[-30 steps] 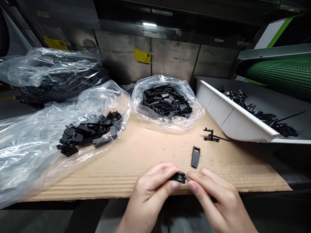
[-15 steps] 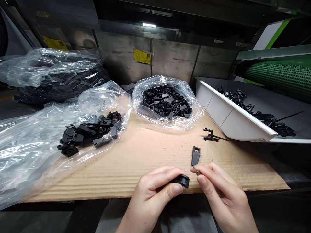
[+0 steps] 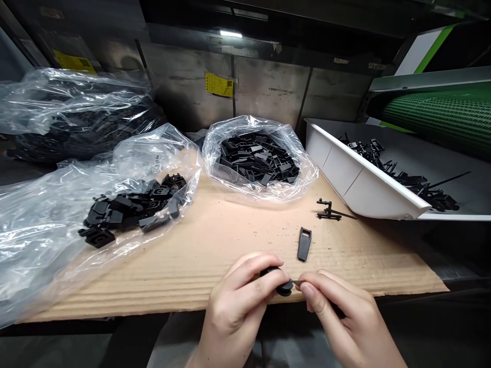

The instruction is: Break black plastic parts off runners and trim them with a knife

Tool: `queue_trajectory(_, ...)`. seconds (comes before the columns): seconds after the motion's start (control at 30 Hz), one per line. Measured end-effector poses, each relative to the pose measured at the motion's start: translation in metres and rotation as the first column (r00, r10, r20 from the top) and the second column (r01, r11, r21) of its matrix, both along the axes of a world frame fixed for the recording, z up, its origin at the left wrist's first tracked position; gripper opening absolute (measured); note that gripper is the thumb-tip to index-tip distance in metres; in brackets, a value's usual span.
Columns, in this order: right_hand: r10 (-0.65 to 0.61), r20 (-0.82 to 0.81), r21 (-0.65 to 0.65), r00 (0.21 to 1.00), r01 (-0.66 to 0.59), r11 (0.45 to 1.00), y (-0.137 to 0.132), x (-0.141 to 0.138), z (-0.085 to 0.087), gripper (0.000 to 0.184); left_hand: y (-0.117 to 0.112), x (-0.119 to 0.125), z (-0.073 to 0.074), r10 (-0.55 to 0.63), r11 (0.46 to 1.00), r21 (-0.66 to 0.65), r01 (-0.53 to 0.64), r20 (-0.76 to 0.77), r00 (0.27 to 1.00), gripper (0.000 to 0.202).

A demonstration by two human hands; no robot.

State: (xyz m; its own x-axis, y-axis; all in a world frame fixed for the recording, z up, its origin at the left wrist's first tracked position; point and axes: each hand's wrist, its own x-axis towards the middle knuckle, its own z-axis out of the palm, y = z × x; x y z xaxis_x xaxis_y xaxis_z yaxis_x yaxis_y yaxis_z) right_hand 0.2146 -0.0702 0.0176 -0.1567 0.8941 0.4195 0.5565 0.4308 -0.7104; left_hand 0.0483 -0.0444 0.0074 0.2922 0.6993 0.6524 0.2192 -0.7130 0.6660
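Observation:
My left hand (image 3: 240,301) is closed around a rounded black plastic part (image 3: 284,290), its end sticking out between the fingers. In a pinch, my right hand (image 3: 341,309) holds a thin pointed blade (image 3: 297,282), whose tip meets or nearly meets the end of that part; its handle is hidden in the fingers. Just beyond my hands, a tapered black plastic piece (image 3: 304,245) with a rectangular opening lies flat on the cardboard (image 3: 230,245). Farther back rests a black moulding sprue (image 3: 329,210) with a long thin stem.
A clear bag (image 3: 309,174) full of black pieces stands at the back. Another bag (image 3: 126,156) with black parts spreads over the left side, before a larger filled bag (image 3: 76,115). On the right, a white tray (image 3: 337,171) of black parts sits under a green conveyor belt (image 3: 433,112).
My right hand has brought the blade leftward to the black part's end. My left hand has turned the part. The whole view has shifted slightly.

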Motion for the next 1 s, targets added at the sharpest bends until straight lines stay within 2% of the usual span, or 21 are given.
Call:
queue_trajectory(0.07,0.028,0.014,-0.028,0.999,-0.028,0.999,0.002,0.001,0.003,0.017,0.0,-0.001,0.0,-0.007,1.0,0.012,0.007,-0.005,1.0,0.032)
queue_trajectory(0.13,0.087,0.026,-0.109,0.996,-0.084,0.991,0.006,0.004,0.01,0.019,0.0,-0.002,0.0,-0.02,1.0,0.011,0.02,-0.007,1.0,0.031)
queue_trajectory(0.2,0.171,0.044,-0.231,0.984,-0.156,0.96,0.01,0.008,0.019,0.024,-0.001,-0.003,0.002,-0.041,0.999,-0.005,0.041,-0.006,0.999,0.028)
queue_trajectory(0.27,0.251,0.049,-0.359,0.967,-0.218,0.908,0.015,0.013,0.028,0.03,-0.001,-0.003,0.004,-0.068,0.997,-0.023,0.067,-0.008,0.998,0.026)
queue_trajectory(0.33,0.343,-0.006,-0.497,0.939,-0.3,0.814,0.018,0.018,0.034,0.032,0.0,-0.003,0.006,-0.079,0.996,-0.035,0.079,-0.009,0.997,0.026)
queue_trajectory(0.43,0.464,-0.172,-0.661,0.869,-0.451,0.6,0.019,0.021,0.038,0.025,0.001,-0.002,0.008,-0.066,0.995,-0.08,0.066,0.009,0.998,0.027)
queue_trajectory(0.47,0.471,-0.225,-0.684,0.853,-0.482,0.548,0.018,0.021,0.039,0.024,0.001,-0.002,0.008,-0.059,0.994,-0.095,0.061,0.019,0.998,0.027)
queue_trajectory(0.5,0.452,-0.265,-0.694,0.852,-0.494,0.524,0.016,0.021,0.038,0.023,0.001,-0.002,0.009,-0.057,0.992,-0.108,0.059,0.027,0.998,0.026)
queue_trajectory(0.53,0.416,-0.298,-0.691,0.859,-0.495,0.527,0.014,0.02,0.037,0.024,0.0,-0.002,0.009,-0.057,0.991,-0.119,0.06,0.028,0.998,0.025)
queue_trajectory(0.57,0.367,-0.322,-0.676,0.873,-0.484,0.556,0.012,0.02,0.036,0.023,0.0,-0.002,0.009,-0.054,0.991,-0.122,0.057,0.026,0.998,0.024)
queue_trajectory(0.63,0.252,-0.342,-0.614,0.905,-0.418,0.669,0.007,0.017,0.032,0.017,-0.001,-0.003,0.009,-0.038,0.992,-0.118,0.039,0.016,0.999,0.023)
queue_trajectory(0.73,0.052,-0.328,-0.462,0.943,-0.208,0.862,0.002,0.012,0.022,0.012,-0.003,-0.004,0.007,-0.004,0.994,-0.105,0.004,0.002,1.0,0.024)
queue_trajectory(0.8,-0.045,-0.272,-0.347,0.961,-0.055,0.936,0.002,0.01,0.015,0.012,-0.003,-0.004,0.006,0.013,0.995,-0.099,-0.014,-0.018,1.0,0.024)
queue_trajectory(0.87,-0.055,-0.161,-0.164,0.985,0.029,0.986,0.003,0.01,0.01,0.013,-0.003,-0.004,0.006,0.025,0.995,-0.093,-0.029,-0.042,0.999,0.024)
queue_trajectory(0.9,-0.036,-0.079,-0.053,0.996,0.031,0.998,0.003,0.011,0.008,0.016,-0.003,-0.003,0.006,0.031,0.995,-0.092,-0.035,-0.052,0.998,0.023)
queue_trajectory(1.0,0.039,0.233,0.207,0.972,-0.088,0.974,0.002,0.02,0.006,0.03,-0.002,-0.001,0.007,0.033,0.996,-0.086,-0.039,-0.065,0.997,0.021)
